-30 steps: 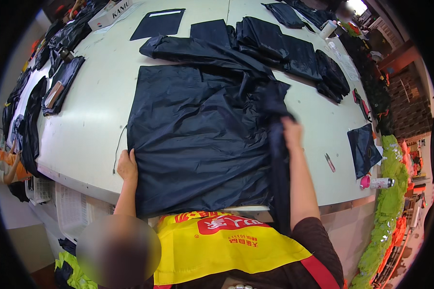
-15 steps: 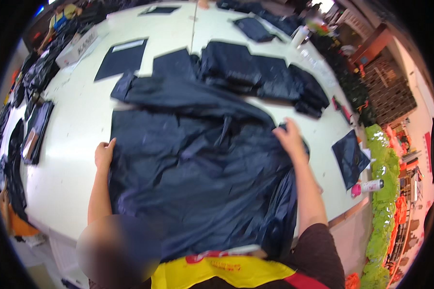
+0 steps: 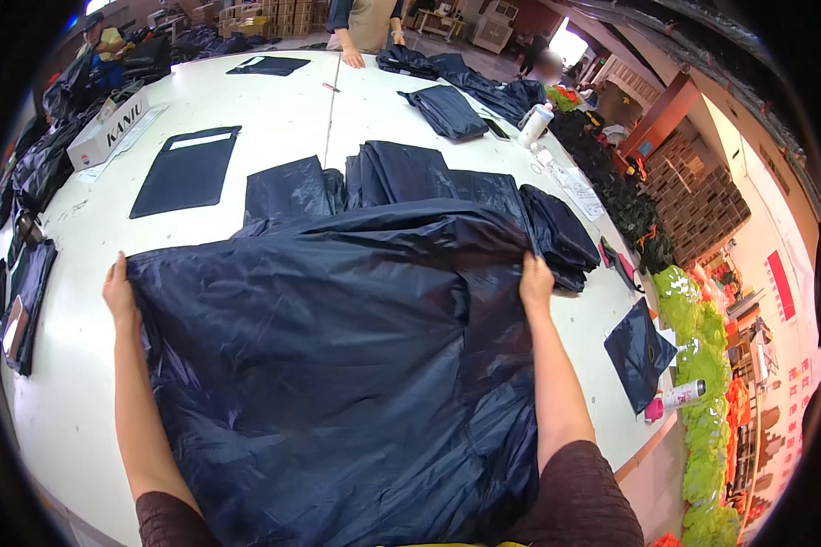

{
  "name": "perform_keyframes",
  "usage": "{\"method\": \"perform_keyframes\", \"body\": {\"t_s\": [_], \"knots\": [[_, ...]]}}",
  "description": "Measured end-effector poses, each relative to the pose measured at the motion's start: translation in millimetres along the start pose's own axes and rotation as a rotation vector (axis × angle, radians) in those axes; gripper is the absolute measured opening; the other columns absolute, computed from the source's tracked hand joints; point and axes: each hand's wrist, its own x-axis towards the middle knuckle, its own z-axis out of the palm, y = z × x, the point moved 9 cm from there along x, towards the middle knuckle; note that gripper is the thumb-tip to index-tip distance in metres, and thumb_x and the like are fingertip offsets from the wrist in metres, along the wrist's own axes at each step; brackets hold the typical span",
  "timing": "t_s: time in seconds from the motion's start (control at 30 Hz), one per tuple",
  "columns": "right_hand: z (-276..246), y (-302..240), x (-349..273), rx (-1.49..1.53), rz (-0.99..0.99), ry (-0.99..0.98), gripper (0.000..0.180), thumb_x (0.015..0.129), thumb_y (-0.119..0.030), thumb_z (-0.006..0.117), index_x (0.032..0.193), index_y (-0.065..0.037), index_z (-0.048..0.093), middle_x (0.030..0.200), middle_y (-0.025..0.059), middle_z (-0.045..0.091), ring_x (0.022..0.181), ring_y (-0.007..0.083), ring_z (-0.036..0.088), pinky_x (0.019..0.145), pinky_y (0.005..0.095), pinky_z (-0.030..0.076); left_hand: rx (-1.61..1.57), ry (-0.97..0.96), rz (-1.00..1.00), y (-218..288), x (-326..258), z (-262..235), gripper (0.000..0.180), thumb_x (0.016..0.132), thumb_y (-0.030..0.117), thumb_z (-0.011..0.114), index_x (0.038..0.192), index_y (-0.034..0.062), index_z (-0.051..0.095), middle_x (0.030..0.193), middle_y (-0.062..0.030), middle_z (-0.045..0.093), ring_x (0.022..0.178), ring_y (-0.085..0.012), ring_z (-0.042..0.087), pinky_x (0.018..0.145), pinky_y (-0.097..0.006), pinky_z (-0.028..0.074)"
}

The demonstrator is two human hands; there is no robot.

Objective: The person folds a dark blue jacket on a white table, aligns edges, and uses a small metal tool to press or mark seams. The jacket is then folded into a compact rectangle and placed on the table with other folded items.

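Observation:
A wide dark navy garment (image 3: 347, 356) of thin, shiny cloth is stretched between my hands, its folds running down toward me. My left hand (image 3: 121, 292) is closed on its upper left corner, the thumb pointing up. At the upper right edge my right hand (image 3: 536, 283) pinches the cloth. Just beyond the raised far edge lie folded dark pieces (image 3: 401, 173) in a row, partly covered by the garment. Another folded dark bundle (image 3: 561, 237) sits beyond my right hand. The lower part of the garment drops out of view near my body.
On the white table (image 3: 82, 365) are a flat dark panel (image 3: 187, 173), a white box (image 3: 108, 132), a folded dark piece (image 3: 445, 111), a white bottle (image 3: 535, 123) and a tumbler (image 3: 682, 394). A person's hand (image 3: 352, 58) rests at the far edge. Bright green cloth (image 3: 702, 410) hangs at right.
Both hands have lifted the garment's far edge and pulled it taut; the left has moved outward. A long folded strip across its top is no longer seen. My view has tilted up.

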Motion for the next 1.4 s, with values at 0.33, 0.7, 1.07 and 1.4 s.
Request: {"method": "perform_keyframes", "body": {"t_s": [0.33,0.7,1.07,1.4], "knots": [[46,-54,-35,-0.314,-0.421,-0.019,0.036,0.083,-0.020,0.061,0.111,0.000,0.055,0.114,0.0217,0.056,0.109,0.0385,0.051,0.092,0.0441,0.042,0.557,0.430,-0.012,-86,18,-44,0.067,0.076,0.049,0.067,0.114,-0.0043,0.055,0.110,-0.0195,0.061,0.100,-0.0324,0.059,0.087,-0.039,0.045],[6,10,-178,-0.583,-0.029,-0.708,0.090,0.080,-0.064,0.049,0.144,-0.006,0.023,0.149,0.0208,0.019,0.138,0.0409,0.011,0.105,0.0635,0.006,1.340,-0.664,0.486,-20,-249,51,0.080,0.073,0.051,0.066,0.135,0.0073,0.042,0.143,-0.0167,0.036,0.135,-0.0336,0.026,0.109,-0.052,0.015],[-57,-45,-262,-0.589,0.071,-0.819,0.083,0.081,-0.058,0.053,0.141,-0.005,0.030,0.147,0.0225,0.023,0.135,0.0456,0.015,0.104,0.0630,0.011,1.490,-0.812,0.424,17,-363,-74,0.076,0.079,0.047,0.060,0.137,0.0033,0.037,0.142,-0.0206,0.035,0.134,-0.0375,0.026,0.109,-0.051,0.018],[-109,-27,-286,-0.317,-0.062,-0.592,0.076,0.086,-0.055,0.048,0.140,-0.005,0.031,0.146,0.0217,0.026,0.135,0.0409,0.021,0.104,0.0603,0.017,1.369,-0.731,0.481,47,-376,-87,0.078,0.078,0.046,0.063,0.138,0.0038,0.036,0.145,-0.0204,0.030,0.136,-0.0371,0.022,0.107,-0.056,0.016]]}}
